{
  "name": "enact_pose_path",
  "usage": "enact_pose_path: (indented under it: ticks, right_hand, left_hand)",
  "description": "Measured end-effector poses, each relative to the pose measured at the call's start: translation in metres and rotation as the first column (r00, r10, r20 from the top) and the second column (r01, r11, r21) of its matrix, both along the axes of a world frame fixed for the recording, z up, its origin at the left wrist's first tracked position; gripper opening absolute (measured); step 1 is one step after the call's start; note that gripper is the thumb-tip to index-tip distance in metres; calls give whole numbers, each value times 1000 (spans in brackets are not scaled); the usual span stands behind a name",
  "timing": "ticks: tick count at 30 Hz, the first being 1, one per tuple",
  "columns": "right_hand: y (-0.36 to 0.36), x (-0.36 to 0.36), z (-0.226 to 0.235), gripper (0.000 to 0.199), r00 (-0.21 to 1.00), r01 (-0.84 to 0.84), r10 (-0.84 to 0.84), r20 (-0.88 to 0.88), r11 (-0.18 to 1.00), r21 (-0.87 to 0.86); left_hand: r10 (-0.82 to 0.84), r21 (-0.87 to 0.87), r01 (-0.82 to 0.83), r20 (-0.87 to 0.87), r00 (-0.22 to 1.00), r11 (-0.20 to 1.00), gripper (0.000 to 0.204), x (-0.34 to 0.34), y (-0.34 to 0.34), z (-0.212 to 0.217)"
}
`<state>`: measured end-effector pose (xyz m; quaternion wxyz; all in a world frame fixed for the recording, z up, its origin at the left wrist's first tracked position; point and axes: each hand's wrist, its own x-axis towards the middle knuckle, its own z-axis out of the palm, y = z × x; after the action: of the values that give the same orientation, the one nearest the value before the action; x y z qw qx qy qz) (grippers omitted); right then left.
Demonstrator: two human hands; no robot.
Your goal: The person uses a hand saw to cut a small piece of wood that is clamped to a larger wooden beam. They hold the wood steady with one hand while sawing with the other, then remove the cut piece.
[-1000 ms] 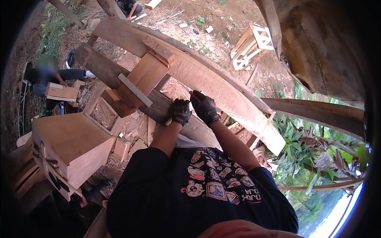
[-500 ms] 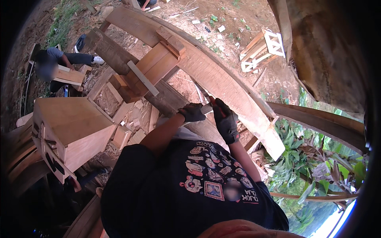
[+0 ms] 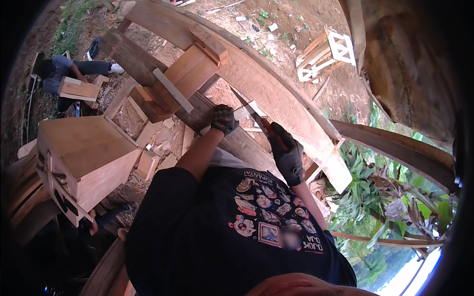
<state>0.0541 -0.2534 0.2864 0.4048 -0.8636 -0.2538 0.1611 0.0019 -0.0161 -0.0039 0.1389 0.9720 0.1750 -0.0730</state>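
My right hand (image 3: 287,154), in a dark glove, is closed around the orange-and-black handle of a handsaw (image 3: 246,104). The saw's dark tapering blade points away to the upper left, over the gap between the planks. My left hand (image 3: 224,119), also gloved, is closed on a short pale wood piece (image 3: 250,109) that sticks out to its right. The blade passes by the far end of this piece; whether they touch I cannot tell. Below both hands runs a weathered plank (image 3: 247,147). Beyond lies a wide light board (image 3: 276,93).
Brown wooden blocks (image 3: 190,74) with a thin batten (image 3: 173,90) lie across the planks ahead. A wooden cabinet (image 3: 84,148) stands at left, among offcuts (image 3: 147,164). Farther left a person (image 3: 61,76) sits holding a wooden piece. A slatted frame (image 3: 326,55) stands at far right.
My left hand has moved away to the upper left with the wood piece, farther from my right hand. The saw has come round, with more of its blade showing.
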Motion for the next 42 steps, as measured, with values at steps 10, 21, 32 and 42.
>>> enact_pose_path:
  ticks: [10, 21, 32, 42]
  right_hand:
    - [-23, -9, 33, 33, 998, -42, 46, 44, 995, -90]
    - [-47, -19, 71, 32, 995, -60, 72, 70, 985, -161]
    - [-25, -20, 55, 34, 984, -144, 159, 77, 974, -173]
    - [19, 2, -73, 32, 994, -75, 79, 69, 995, -65]
  left_hand:
    - [-60, 102, 54, 58, 996, 993, 48, 8, 4, 4]
    - [-47, 60, 46, 8, 999, 997, 46, 7, 5, 5]
    - [-16, 30, 15, 29, 999, 999, 51, 4, 7, -3]
    - [-14, -23, 15, 21, 1000, 1000, 51, 5, 10, 19]
